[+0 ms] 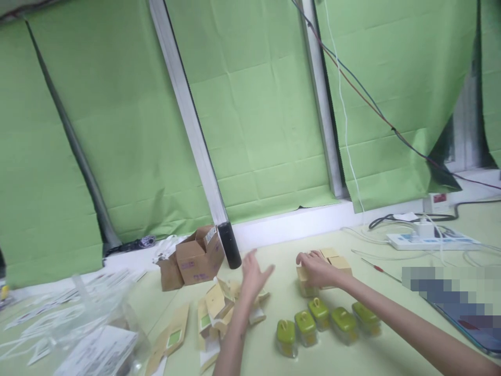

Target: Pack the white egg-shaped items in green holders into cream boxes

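My left hand [254, 275] hovers over the table with thumb and fingers apart and nothing in it. Below it lies a heap of flattened tan cartons [217, 303], some with green windows. My right hand [318, 270] has its fingers bent over a small tan box [307, 288] at the front left of a tight group of such boxes [340, 262]. Its fingertips are partly hidden behind the box. In front of the boxes stand several small clear containers with green lids [319, 313], each lid with a loop on top.
An open brown cardboard box [198, 261] and a black cylinder [229, 245] stand at the back. Plastic bags and papers [97, 344] cover the left side. At right are a white power strip [430, 240], cables, a thin red-handled tool [378, 268] and a blurred-out flat device [462, 313].
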A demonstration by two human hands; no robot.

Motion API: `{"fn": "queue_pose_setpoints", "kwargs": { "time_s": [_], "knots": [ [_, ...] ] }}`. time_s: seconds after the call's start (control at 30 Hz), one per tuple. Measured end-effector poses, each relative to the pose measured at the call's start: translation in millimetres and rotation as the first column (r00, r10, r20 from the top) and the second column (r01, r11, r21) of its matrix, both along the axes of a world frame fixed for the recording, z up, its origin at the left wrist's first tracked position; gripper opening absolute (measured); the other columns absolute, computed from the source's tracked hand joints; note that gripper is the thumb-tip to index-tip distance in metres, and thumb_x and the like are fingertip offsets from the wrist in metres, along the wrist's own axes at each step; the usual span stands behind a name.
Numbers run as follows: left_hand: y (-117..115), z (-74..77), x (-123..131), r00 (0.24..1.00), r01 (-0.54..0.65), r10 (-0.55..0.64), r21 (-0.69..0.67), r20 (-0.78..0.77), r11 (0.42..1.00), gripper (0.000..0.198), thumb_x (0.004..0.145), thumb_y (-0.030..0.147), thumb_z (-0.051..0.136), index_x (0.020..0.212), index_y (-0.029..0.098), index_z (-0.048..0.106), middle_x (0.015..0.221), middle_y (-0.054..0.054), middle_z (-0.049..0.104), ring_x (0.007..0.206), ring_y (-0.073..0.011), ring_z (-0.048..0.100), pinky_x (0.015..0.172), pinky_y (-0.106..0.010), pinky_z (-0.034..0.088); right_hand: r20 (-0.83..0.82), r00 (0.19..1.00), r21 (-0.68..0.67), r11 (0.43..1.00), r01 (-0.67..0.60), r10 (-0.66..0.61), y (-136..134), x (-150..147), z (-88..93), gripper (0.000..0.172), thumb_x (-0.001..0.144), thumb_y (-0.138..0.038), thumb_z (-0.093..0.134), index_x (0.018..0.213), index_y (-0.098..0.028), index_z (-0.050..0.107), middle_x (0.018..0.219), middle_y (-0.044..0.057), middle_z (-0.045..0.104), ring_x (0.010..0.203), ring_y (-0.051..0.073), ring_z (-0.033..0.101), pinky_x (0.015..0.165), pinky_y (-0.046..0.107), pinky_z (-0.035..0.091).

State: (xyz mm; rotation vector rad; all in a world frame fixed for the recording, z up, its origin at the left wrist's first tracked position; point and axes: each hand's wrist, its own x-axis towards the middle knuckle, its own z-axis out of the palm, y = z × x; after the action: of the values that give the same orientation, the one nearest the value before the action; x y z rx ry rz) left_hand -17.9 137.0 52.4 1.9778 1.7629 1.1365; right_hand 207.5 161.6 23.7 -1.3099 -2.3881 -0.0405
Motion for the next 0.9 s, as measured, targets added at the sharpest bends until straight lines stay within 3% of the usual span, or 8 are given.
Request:
{"fn": "queue_pose_setpoints", "kwargs": {
  "time_s": [0.07, 0.1, 0.2, 0.33, 0.5, 0.63, 0.77, 0.9],
  "knots": [
    [-10.9, -4.9, 17.8, 0.973, 0.211, -0.214, -0.045, -0.084, 0.977, 0.090, 0.050, 0.035, 0.079, 0.128, 0.017, 0.038, 0.135, -0.014, 0.042, 0.126, -0.0311, 0.037, 0.104, -0.041, 0.029, -0.065, 0.997, 0.021, 0.999, -0.039, 0.040, -14.0, -0.9, 8.3, 0.028, 0.086, -0.032, 0.058, 0.109, -0.016, 0.055, 0.107, 0.005, 0.060, 0.091, 0.019, 0.060, 0.077, 0.038, 0.050],
    [-16.7, -6.9, 25.4, 0.950, 0.286, -0.291, -0.059, -0.111, 0.956, 0.093, 0.048, 0.035, 0.080, 0.129, 0.018, 0.037, 0.135, -0.013, 0.043, 0.124, -0.0294, 0.039, 0.102, -0.038, 0.033, -0.101, 0.993, 0.036, 0.998, -0.053, 0.057, -21.5, -1.2, 12.9, 0.031, 0.082, -0.033, 0.063, 0.107, -0.016, 0.054, 0.105, 0.005, 0.059, 0.090, 0.020, 0.059, 0.075, 0.037, 0.050],
    [-32.7, -6.8, 39.3, 0.909, 0.381, -0.383, -0.044, -0.162, 0.923, 0.081, 0.066, 0.037, 0.070, 0.135, 0.021, 0.029, 0.132, -0.010, 0.046, 0.120, -0.0241, 0.044, 0.098, -0.035, 0.038, -0.193, 0.976, 0.086, 0.993, -0.080, 0.096, -44.7, -2.5, 24.8, 0.044, 0.068, -0.030, 0.074, 0.103, -0.019, 0.050, 0.101, 0.005, 0.059, 0.093, 0.023, 0.056, 0.070, 0.033, 0.049],
    [-49.9, -1.6, 39.9, 0.911, 0.350, -0.339, 0.007, -0.234, 0.937, 0.064, 0.075, 0.032, 0.062, 0.132, 0.027, 0.032, 0.117, -0.008, 0.050, 0.108, -0.0261, 0.048, 0.086, -0.040, 0.043, -0.249, 0.960, 0.145, 0.985, -0.098, 0.132, -73.7, -3.8, 33.8, 0.034, 0.072, -0.023, 0.070, 0.099, -0.020, 0.051, 0.104, 0.009, 0.058, 0.101, 0.028, 0.054, 0.080, 0.042, 0.045],
    [-70.6, -8.7, 32.1, 0.905, 0.298, -0.268, 0.041, -0.332, 0.954, 0.047, 0.077, 0.014, 0.051, 0.121, 0.025, 0.038, 0.109, -0.007, 0.048, 0.099, -0.0259, 0.046, 0.080, -0.039, 0.043, -0.262, 0.949, 0.076, 0.984, -0.163, 0.177, -95.3, 0.5, 37.4, 0.017, 0.091, -0.030, 0.046, 0.103, -0.024, 0.056, 0.083, 0.001, 0.062, 0.062, 0.015, 0.060, 0.054, 0.026, 0.047],
    [-81.6, -12.5, 31.1, 0.877, 0.309, -0.266, 0.046, -0.401, 0.950, 0.045, 0.076, 0.005, 0.042, 0.117, 0.023, 0.038, 0.116, -0.008, 0.046, 0.106, -0.0260, 0.041, 0.085, -0.040, 0.040, -0.223, 0.959, 0.052, 0.985, -0.166, 0.173, -90.8, -5.6, 32.8, 0.013, 0.083, -0.021, 0.055, 0.088, -0.024, 0.066, 0.080, 0.001, 0.060, 0.054, 0.013, 0.058, 0.049, 0.025, 0.042],
    [-84.0, -11.0, 26.6, 0.860, 0.320, -0.287, 0.006, -0.422, 0.947, 0.046, 0.074, 0.003, 0.042, 0.115, 0.026, 0.043, 0.119, -0.005, 0.049, 0.109, -0.0255, 0.041, 0.087, -0.038, 0.039, -0.241, 0.954, 0.021, 0.983, -0.181, 0.180, -78.9, -19.8, 27.8, 0.012, 0.080, -0.023, 0.059, 0.072, -0.020, 0.067, 0.087, 0.002, 0.057, 0.053, 0.010, 0.056, 0.050, 0.026, 0.044],
    [-84.4, -9.4, 4.7, 0.921, 0.179, -0.176, -0.024, -0.347, 0.984, 0.052, 0.070, 0.005, 0.050, 0.119, 0.023, 0.042, 0.116, -0.007, 0.053, 0.106, -0.0277, 0.046, 0.085, -0.039, 0.039, -0.335, 0.930, -0.021, 0.986, -0.165, 0.149, -56.7, -29.9, 28.0, 0.015, 0.088, -0.027, 0.051, 0.085, -0.018, 0.063, 0.100, 0.004, 0.056, 0.074, 0.013, 0.062, 0.061, 0.027, 0.051]
  ]
}}
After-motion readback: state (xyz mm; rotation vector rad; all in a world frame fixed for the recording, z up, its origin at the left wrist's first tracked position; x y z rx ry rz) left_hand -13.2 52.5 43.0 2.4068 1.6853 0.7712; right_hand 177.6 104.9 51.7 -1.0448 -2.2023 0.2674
